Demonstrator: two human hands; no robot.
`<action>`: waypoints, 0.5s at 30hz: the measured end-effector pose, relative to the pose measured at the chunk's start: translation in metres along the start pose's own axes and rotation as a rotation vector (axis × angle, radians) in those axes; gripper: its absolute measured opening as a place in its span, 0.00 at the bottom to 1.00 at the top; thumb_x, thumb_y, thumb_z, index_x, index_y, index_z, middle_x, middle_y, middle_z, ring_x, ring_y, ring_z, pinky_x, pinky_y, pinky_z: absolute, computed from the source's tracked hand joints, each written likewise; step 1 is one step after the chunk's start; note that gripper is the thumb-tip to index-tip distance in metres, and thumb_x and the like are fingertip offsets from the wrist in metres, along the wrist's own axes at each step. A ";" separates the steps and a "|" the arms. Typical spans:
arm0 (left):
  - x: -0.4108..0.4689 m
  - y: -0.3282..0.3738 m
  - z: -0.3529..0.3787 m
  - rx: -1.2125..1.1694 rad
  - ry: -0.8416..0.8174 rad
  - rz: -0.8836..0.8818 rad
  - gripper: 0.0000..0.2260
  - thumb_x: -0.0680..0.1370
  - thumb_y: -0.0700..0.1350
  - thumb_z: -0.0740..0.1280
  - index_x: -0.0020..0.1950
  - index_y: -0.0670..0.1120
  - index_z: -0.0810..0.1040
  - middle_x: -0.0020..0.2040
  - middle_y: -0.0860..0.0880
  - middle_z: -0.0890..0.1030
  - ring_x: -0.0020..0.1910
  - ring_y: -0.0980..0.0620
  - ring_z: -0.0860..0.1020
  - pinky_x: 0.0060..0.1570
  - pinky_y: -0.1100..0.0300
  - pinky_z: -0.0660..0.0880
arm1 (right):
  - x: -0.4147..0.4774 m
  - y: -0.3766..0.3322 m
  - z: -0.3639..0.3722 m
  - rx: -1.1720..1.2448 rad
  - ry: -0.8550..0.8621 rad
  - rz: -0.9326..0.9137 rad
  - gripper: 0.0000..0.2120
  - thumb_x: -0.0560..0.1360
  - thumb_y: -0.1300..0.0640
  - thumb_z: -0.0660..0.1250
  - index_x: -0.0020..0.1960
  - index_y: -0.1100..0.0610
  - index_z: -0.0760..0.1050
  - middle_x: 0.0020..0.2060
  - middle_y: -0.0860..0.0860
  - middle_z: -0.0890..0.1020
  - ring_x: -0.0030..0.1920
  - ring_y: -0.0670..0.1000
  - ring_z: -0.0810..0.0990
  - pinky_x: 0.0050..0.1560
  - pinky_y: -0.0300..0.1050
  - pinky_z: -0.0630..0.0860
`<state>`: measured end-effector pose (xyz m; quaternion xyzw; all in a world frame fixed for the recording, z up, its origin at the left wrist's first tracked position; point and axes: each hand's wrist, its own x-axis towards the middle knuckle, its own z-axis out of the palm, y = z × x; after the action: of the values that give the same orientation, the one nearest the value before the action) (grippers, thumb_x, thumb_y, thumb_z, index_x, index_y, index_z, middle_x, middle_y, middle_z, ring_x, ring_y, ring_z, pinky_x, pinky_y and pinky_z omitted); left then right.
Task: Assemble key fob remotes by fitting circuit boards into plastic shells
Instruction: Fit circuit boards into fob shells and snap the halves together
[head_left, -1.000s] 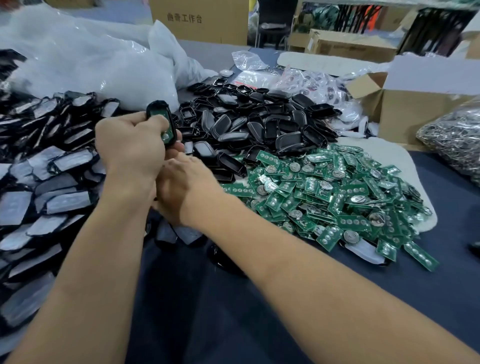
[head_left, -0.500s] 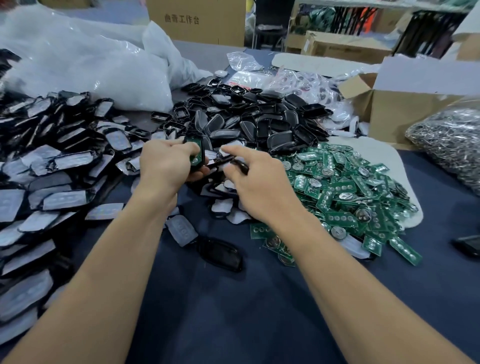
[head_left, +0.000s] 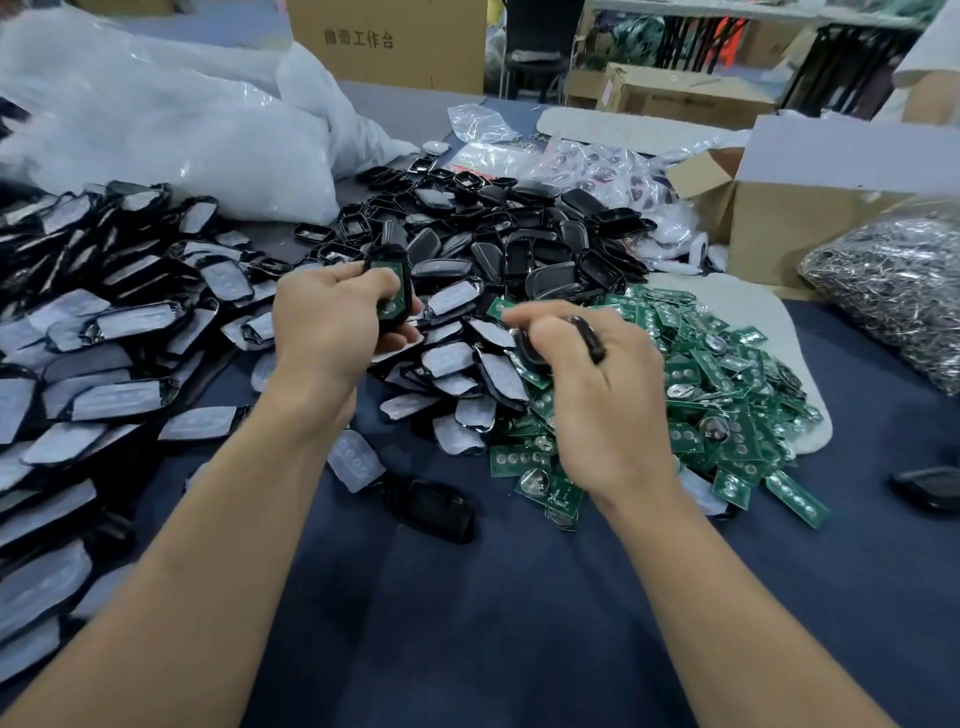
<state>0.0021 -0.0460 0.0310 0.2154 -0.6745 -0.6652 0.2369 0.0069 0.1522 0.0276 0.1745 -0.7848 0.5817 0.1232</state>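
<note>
Black plastic shell (head_left: 404, 314) with a green circuit board (head_left: 388, 306) seated inside: the left hand (head_left: 327, 322) is holding it above the blue surface (head_left: 519, 623), grip curling round it. The right hand (head_left: 602, 395) is pinching a glossy black shell half (head_left: 527, 351), probably the cover, not yet fitted. Heaps of flat green boards (head_left: 727, 395) and curved empty shells (head_left: 493, 244) are awaiting assembly.

Both bare forearms extend forward over the surface, the hands apart with their backs facing up. The left hand (head_left: 324, 325) grips a black plastic shell with a green circuit board inside (head_left: 390, 296), with the thumb lying across it. The right hand (head_left: 597, 400) curls its fingers round a black plastic shell half (head_left: 527, 348).
</note>
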 end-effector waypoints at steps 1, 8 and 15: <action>-0.006 0.003 0.004 -0.015 -0.034 0.019 0.10 0.79 0.37 0.68 0.39 0.42 0.84 0.33 0.45 0.85 0.25 0.49 0.79 0.25 0.62 0.76 | -0.003 0.002 -0.004 0.019 0.033 0.024 0.13 0.74 0.52 0.62 0.44 0.49 0.87 0.37 0.36 0.83 0.45 0.43 0.80 0.43 0.40 0.72; -0.049 -0.010 0.045 0.197 -0.404 0.100 0.07 0.77 0.45 0.68 0.42 0.48 0.86 0.36 0.46 0.86 0.26 0.49 0.82 0.26 0.56 0.77 | -0.012 0.019 -0.029 -0.208 0.087 0.152 0.12 0.78 0.55 0.65 0.56 0.42 0.82 0.26 0.41 0.77 0.28 0.43 0.73 0.31 0.32 0.67; -0.042 -0.020 0.041 0.361 -0.298 0.093 0.09 0.79 0.46 0.68 0.41 0.50 0.85 0.36 0.50 0.87 0.29 0.50 0.85 0.37 0.45 0.85 | -0.002 0.024 -0.039 -0.154 0.123 0.140 0.07 0.74 0.56 0.75 0.42 0.46 0.80 0.30 0.37 0.82 0.29 0.40 0.76 0.32 0.30 0.69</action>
<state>0.0096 0.0118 0.0095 0.1223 -0.8191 -0.5469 0.1228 -0.0013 0.1962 0.0176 0.0732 -0.8285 0.5364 0.1432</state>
